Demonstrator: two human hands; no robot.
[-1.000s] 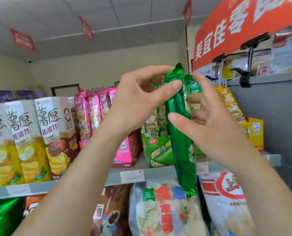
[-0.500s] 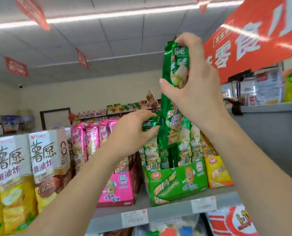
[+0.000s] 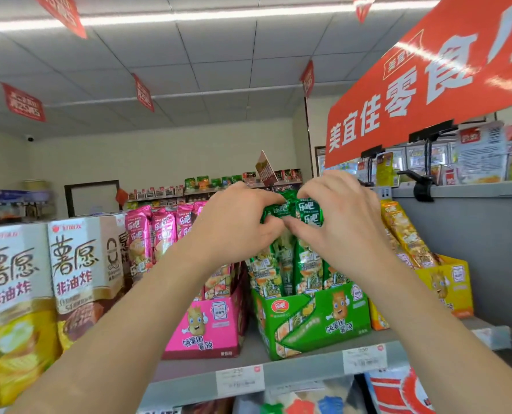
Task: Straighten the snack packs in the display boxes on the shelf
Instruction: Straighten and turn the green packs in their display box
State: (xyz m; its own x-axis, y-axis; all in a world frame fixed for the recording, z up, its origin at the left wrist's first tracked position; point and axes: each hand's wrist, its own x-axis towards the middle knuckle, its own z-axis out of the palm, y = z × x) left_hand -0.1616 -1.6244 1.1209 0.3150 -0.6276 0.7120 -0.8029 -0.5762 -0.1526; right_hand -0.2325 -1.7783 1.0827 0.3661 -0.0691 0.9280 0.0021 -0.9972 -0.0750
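Note:
A green display box (image 3: 314, 319) stands on the grey shelf (image 3: 302, 369), filled with upright green snack packs (image 3: 305, 261). My left hand (image 3: 237, 225) and my right hand (image 3: 338, 222) are both at the tops of these packs, fingers and thumbs curled and pinching the pack tops together. A pink display box (image 3: 202, 327) with pink snack packs (image 3: 147, 234) stands to the left. A yellow display box (image 3: 448, 288) with leaning yellow packs (image 3: 404, 231) stands to the right.
Tall potato-chip cartons (image 3: 72, 273) fill the shelf's left end. A grey panel (image 3: 469, 249) closes the right side, with an orange sign (image 3: 428, 85) above. Price tags (image 3: 239, 380) line the shelf edge. Bagged snacks (image 3: 398, 392) hang below.
The green pack that my right hand held high has come down into the green box. Both hands now meet at the pack tops.

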